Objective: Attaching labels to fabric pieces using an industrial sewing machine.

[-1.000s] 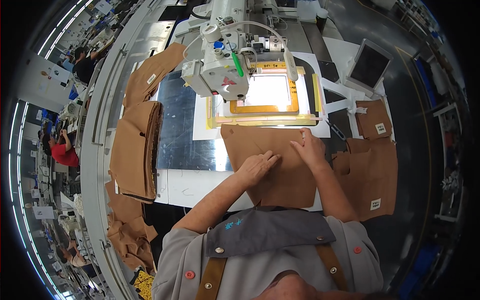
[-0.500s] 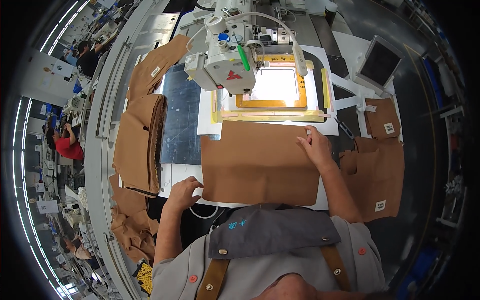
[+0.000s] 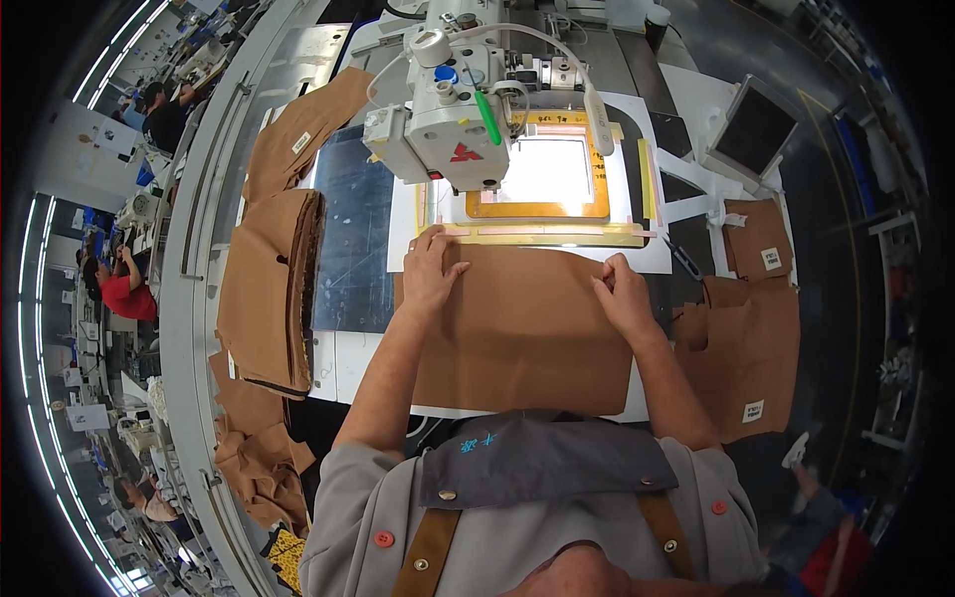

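In front of me a brown fabric panel (image 3: pixel 517 338) lies across the white table surface, its far edge just before a clamp frame edged in yellow tape (image 3: pixel 557 237). My left hand (image 3: pixel 430 274) rests on the panel's far left corner, its fingers stretched forward by the tape and its thumb apart. At the far right corner my right hand (image 3: pixel 625 298) has its thumb and fingers closed on the panel's edge. Beyond the panel stands a white sewing machine head (image 3: pixel 448 129), over an orange inner frame (image 3: pixel 537 210) around a brightly lit white area.
A thick stack of brown panels (image 3: pixel 264 289) lies at the left, with crumpled brown fabric (image 3: pixel 264 468) below it. More brown pieces (image 3: pixel 746 348) with white labels lie at the right. A small screen (image 3: pixel 748 129) and dark-handled snips (image 3: pixel 684 261) are there too.
My left hand has moved from the panel's near left corner up to its far left corner. My right hand stays at the far right corner. A person has appeared at the lower right.
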